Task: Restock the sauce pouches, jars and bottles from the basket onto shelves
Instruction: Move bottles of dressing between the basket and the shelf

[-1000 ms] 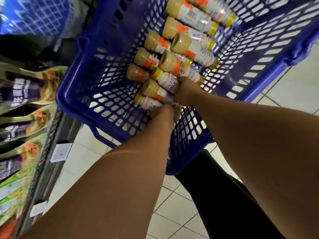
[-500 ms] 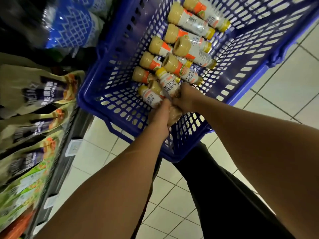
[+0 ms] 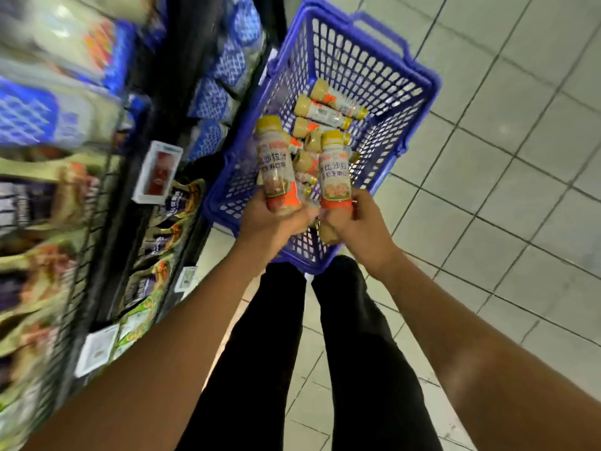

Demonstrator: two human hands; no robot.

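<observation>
A blue plastic basket (image 3: 390, 79) stands on the floor ahead of me with several beige sauce bottles (image 3: 325, 113) lying in it. My left hand (image 3: 270, 219) grips one sauce bottle (image 3: 276, 164) upright by its base, yellow cap up, above the basket's near end. My right hand (image 3: 361, 219) grips a second sauce bottle (image 3: 335, 170) the same way, just right of the first. The two held bottles are close together and hide part of the pile beneath.
Shelves run along the left, blurred: blue packets (image 3: 211, 99) on the far stretch, green and purple sauce pouches (image 3: 153, 242) nearer, white price tags (image 3: 157, 172) on the shelf edges. Pale floor tiles (image 3: 504, 190) spread to the right. My dark-trousered legs (image 3: 325, 353) stand below the basket.
Both hands have lifted out of the bottle pile, each raising one bottle upright. The view has pulled back and up, showing the whole basket and more shelving.
</observation>
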